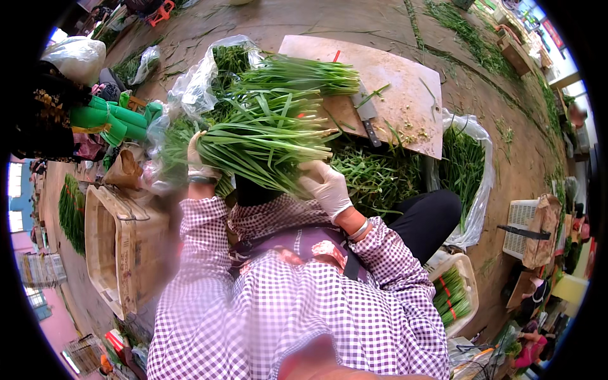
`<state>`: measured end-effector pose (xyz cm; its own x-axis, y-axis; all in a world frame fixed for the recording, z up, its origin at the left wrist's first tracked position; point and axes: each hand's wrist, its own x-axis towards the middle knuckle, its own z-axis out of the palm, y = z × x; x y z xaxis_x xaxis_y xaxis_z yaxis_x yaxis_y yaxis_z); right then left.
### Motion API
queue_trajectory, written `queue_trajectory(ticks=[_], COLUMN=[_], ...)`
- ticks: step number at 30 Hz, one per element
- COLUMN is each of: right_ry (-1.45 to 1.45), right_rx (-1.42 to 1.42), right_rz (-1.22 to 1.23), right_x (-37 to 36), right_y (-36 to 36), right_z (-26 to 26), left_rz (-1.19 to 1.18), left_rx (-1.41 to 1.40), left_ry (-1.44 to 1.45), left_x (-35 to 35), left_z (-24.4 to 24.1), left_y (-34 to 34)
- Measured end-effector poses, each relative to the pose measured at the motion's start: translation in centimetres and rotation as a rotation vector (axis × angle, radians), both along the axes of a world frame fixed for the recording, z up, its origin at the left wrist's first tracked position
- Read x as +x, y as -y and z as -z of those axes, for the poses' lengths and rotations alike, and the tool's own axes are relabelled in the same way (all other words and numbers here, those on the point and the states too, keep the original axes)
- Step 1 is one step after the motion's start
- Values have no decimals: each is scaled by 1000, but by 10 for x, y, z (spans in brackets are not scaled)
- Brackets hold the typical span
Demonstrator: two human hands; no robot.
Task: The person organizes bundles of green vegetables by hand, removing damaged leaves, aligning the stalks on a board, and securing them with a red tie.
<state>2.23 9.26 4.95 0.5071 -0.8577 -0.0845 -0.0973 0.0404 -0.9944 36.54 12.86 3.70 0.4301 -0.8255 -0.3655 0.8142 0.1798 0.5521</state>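
A loose bunch of long green leafy stalks, seemingly garlic chives, lies across my lap, pale ends to the right. My gloved left hand grips its leafy end, the fingers partly hidden by leaves. My gloved right hand is at the lower right edge of the bunch, its fingertips among the stalks; whether they pinch any is unclear. Beyond lies another bundle of chives, its cut ends on a pale board. A cleaver with a dark handle rests on the board beside those ends, near scattered trimmings.
Loose greens are heaped below the board. A plastic-lined container of greens stands at right, above a crate of red-banded bundles. At left are a plastic crate and a co-worker's green sleeve. Clear plastic surrounds greens beyond my left hand.
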Motion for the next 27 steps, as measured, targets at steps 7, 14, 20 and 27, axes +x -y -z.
queue_trajectory(ticks=[7,14,20,27], right_ry=[-209,221,61,-1024], right_rx=[-558,-459,-133,-463], right_rz=[22,-232,-397,-386], right_x=[19,5,-58,-106], right_y=[2,8,21,42], right_z=[0,-19,-4,-2], left_rz=[14,54,-31,94], left_rx=[-43,-8,67,-27], left_ry=[1,-44,-14,-46], left_x=[2,24,22,39], left_z=[5,32,40,55], left_y=[1,-1,5,-3])
